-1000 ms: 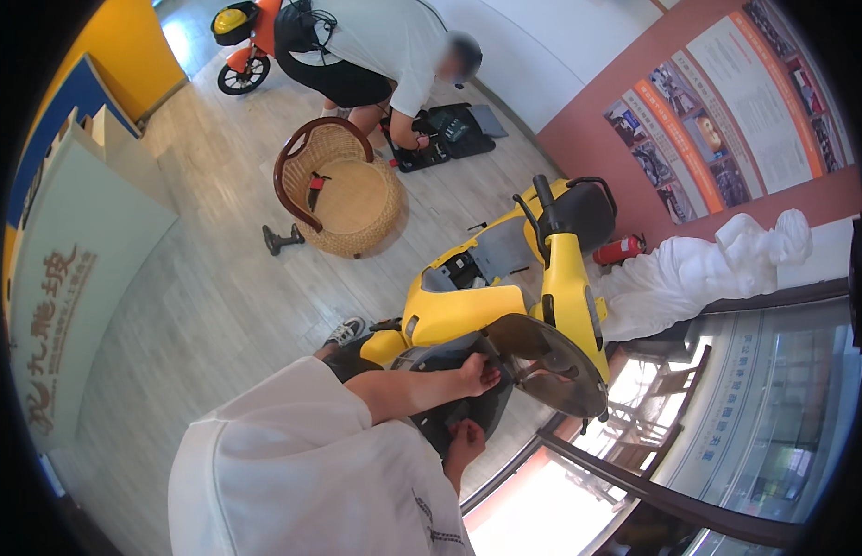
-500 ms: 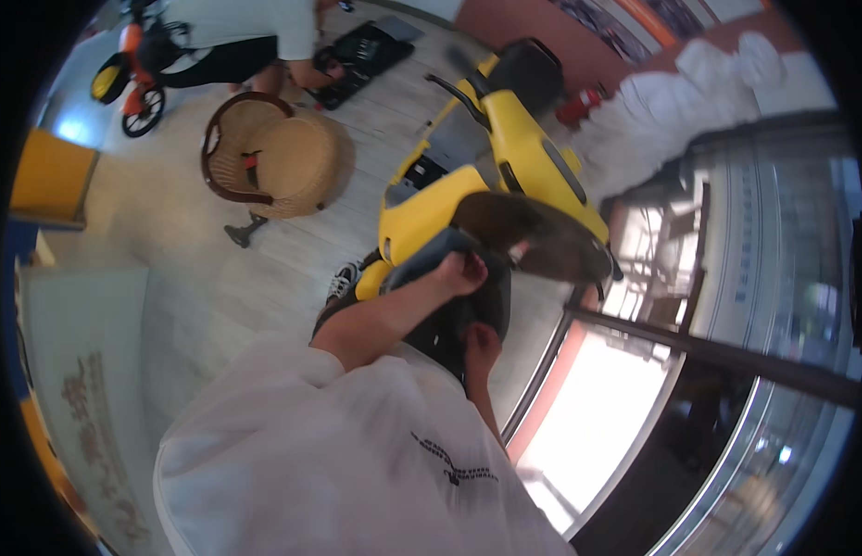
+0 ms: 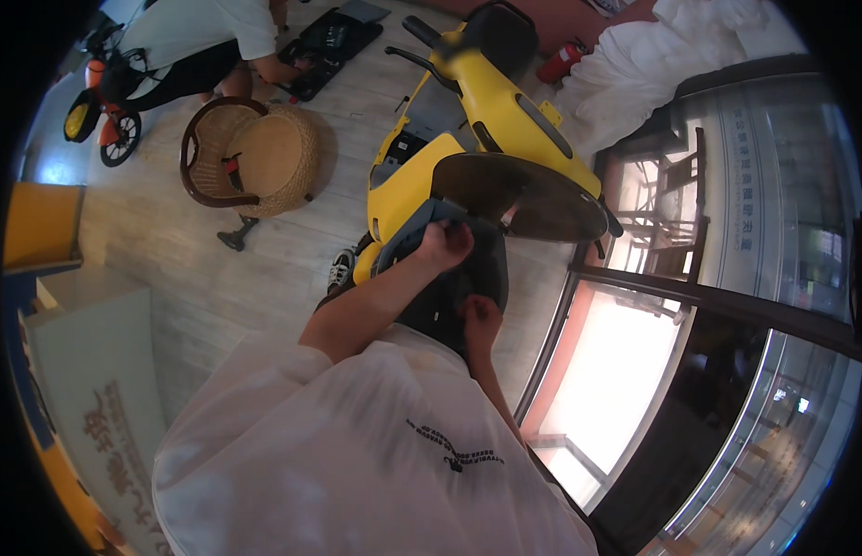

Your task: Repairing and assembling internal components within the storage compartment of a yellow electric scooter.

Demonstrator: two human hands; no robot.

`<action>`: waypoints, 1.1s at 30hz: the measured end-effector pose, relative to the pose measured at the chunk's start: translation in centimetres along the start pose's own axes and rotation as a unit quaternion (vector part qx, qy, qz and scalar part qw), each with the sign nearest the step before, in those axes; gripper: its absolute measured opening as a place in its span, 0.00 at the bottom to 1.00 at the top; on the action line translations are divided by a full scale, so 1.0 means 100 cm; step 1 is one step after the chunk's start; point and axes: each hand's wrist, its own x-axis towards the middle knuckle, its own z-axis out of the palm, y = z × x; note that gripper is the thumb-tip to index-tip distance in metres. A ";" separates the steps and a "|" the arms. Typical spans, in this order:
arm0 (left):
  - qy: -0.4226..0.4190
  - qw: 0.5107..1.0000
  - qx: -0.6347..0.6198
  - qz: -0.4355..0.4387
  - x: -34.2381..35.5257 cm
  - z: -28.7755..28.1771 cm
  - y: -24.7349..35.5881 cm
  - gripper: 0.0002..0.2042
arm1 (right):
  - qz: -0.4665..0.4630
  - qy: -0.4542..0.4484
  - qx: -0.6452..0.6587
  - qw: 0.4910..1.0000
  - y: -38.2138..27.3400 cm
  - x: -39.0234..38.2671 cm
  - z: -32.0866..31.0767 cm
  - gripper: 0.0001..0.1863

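Note:
My left hand (image 3: 446,245) is closed, its fingers curled over the dark grey part (image 3: 487,260) at the near end of a yellow scooter (image 3: 528,130). Just below and to its right, my right hand (image 3: 481,315) has its fingers bent together near the same dark surface. Whatever either hand holds, if anything, is too small or hidden to make out. Beyond both hands a rounded dark brown panel (image 3: 533,196) sticks out from the scooter. At its far end show a black handlebar grip and lever (image 3: 414,63).
Left stands a wicker chair (image 3: 296,153) with a red-and-black object on it; a dark object (image 3: 236,234) lies beside it. Another person (image 3: 204,37) bends over an open black case (image 3: 333,46) near an orange bike (image 3: 97,111). Glass windows (image 3: 773,213) and a fire extinguisher (image 3: 562,60) are right.
The view has shifted slightly, so the scooter and chair sit a little further left. My hands stay over the same dark part, fingers still curled.

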 end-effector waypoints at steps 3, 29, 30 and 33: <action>-0.017 1.000 0.006 0.009 0.021 -0.017 0.017 0.13 | -0.004 -0.012 -0.013 1.000 -0.007 -0.001 0.004 0.05; -0.041 0.999 0.018 -0.013 0.012 0.000 0.000 0.16 | 0.010 -0.002 0.007 1.000 -0.008 0.001 0.004 0.04; 0.000 1.000 0.020 -0.009 0.010 0.003 -0.001 0.16 | 0.008 -0.002 -0.003 1.000 -0.009 0.002 0.004 0.04; -0.049 0.998 0.038 0.012 0.026 -0.017 0.010 0.18 | 0.007 -0.006 0.009 1.000 -0.013 0.001 0.006 0.04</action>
